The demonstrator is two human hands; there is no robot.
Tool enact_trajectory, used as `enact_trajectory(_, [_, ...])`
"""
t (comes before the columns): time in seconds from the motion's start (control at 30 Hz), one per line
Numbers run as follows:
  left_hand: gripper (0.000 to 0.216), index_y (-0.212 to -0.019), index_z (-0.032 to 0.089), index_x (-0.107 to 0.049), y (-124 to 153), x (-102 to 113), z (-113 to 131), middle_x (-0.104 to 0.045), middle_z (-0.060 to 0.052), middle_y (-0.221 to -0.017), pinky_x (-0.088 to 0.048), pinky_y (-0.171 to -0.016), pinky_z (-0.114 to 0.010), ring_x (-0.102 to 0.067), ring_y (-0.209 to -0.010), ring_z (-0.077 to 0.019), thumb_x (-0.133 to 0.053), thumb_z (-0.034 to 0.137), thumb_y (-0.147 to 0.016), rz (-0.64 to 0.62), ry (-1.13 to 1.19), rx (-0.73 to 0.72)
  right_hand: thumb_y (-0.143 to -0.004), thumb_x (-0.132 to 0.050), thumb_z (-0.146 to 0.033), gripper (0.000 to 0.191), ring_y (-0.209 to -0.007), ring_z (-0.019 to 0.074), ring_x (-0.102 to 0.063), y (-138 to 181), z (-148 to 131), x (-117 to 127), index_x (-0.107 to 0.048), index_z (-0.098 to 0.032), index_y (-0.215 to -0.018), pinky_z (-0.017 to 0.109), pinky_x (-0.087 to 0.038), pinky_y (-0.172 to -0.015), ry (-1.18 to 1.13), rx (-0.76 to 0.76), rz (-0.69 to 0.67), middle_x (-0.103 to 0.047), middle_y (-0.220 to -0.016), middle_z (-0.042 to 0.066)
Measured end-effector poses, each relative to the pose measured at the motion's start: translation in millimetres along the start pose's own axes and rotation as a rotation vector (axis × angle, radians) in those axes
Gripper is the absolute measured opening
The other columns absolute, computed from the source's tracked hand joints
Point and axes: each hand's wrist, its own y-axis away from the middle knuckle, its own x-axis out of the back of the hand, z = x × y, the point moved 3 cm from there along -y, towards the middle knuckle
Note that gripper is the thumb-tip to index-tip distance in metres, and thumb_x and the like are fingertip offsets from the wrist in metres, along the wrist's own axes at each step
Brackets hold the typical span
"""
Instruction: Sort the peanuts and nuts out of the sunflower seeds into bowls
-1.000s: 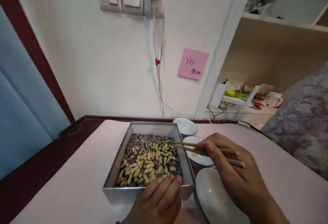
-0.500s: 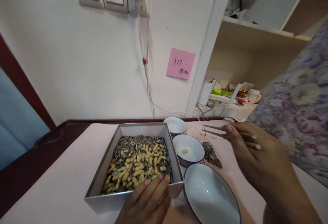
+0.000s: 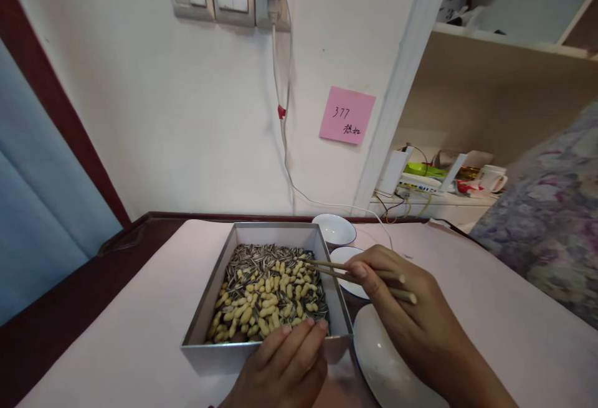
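My right hand [image 3: 406, 302] holds a pair of wooden chopsticks [image 3: 341, 271]. Their tips reach over the right wall of a square silver-grey box [image 3: 196, 336] and are at the peanuts near its far right side. Whether a peanut is between the tips is hard to make out. Unshelled peanuts [image 3: 268, 302] lie on striped sunflower seeds [image 3: 252, 258] inside. My left hand [image 3: 287, 367] grips the near rim, fingers hooked over it. A white blue-rimmed bowl [image 3: 343, 256] is partly hidden by my right hand; a larger bowl [image 3: 387, 358] lies nearer, under my forearm.
Another small white bowl [image 3: 334, 228] stands at the back by the wall. A white cable [image 3: 322, 202] runs from the wall socket down to the table. Pink paper [image 3: 135, 327] covers the tabletop. To the right is a shelf with a mug [image 3: 490, 179] and a floral cloth [image 3: 542, 202].
My right hand has swung left with the chopsticks, from beyond the bowls to above the box's right side. My left hand stays on the rim. The view has shifted slightly.
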Motion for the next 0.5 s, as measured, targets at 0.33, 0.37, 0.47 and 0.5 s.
enact_trajectory(0.33, [0.014, -0.098, 0.026, -0.076, -1, -1, 2, -0.067, 0.001, -0.138, -0.017, -0.128, -0.033, -0.054, -0.131, -0.0133, -0.063, 0.021, -0.1, -0.014, -0.007, 0.053, -0.105, -0.044, -0.052, 0.042, -0.073, 0.0158, -0.058, -6, 12, -20, -0.065, -0.022, -0.083, 0.03, -0.043, -0.068, -0.003, -0.126, -0.096, -0.065, -0.081, 0.002])
enact_trajectory(0.37, [0.014, -0.097, 0.025, -0.076, -1, -1, 2, -0.066, 0.001, -0.137, -0.017, -0.128, -0.033, -0.054, -0.131, -0.0134, -0.063, 0.021, -0.1, -0.009, -0.009, 0.05, -0.104, -0.044, -0.052, 0.042, -0.074, 0.0161, -0.058, -7, 13, -21, -0.065, -0.022, -0.084, 0.03, -0.043, -0.067, -0.004, -0.129, -0.091, -0.065, -0.081, 0.003])
enact_trajectory(0.47, [0.011, -0.095, 0.025, -0.076, -1, -2, 2, -0.067, 0.0, -0.136, -0.018, -0.128, -0.034, -0.055, -0.13, -0.0145, -0.066, 0.023, -0.099, 0.02, -0.014, 0.024, -0.104, -0.046, -0.052, 0.041, -0.076, 0.0165, -0.059, -9, 17, -22, -0.065, -0.021, -0.084, 0.03, -0.045, -0.069, -0.015, -0.136, -0.084, -0.066, -0.082, 0.003])
enact_trajectory(0.5, [0.01, -0.095, 0.025, -0.076, -1, -2, 1, -0.067, -0.001, -0.136, -0.018, -0.128, -0.035, -0.055, -0.129, -0.0147, -0.067, 0.023, -0.098, 0.029, -0.016, 0.019, -0.104, -0.046, -0.052, 0.042, -0.076, 0.0164, -0.06, -9, 18, -21, -0.065, -0.021, -0.083, 0.03, -0.045, -0.069, -0.02, -0.138, -0.084, -0.066, -0.081, 0.003])
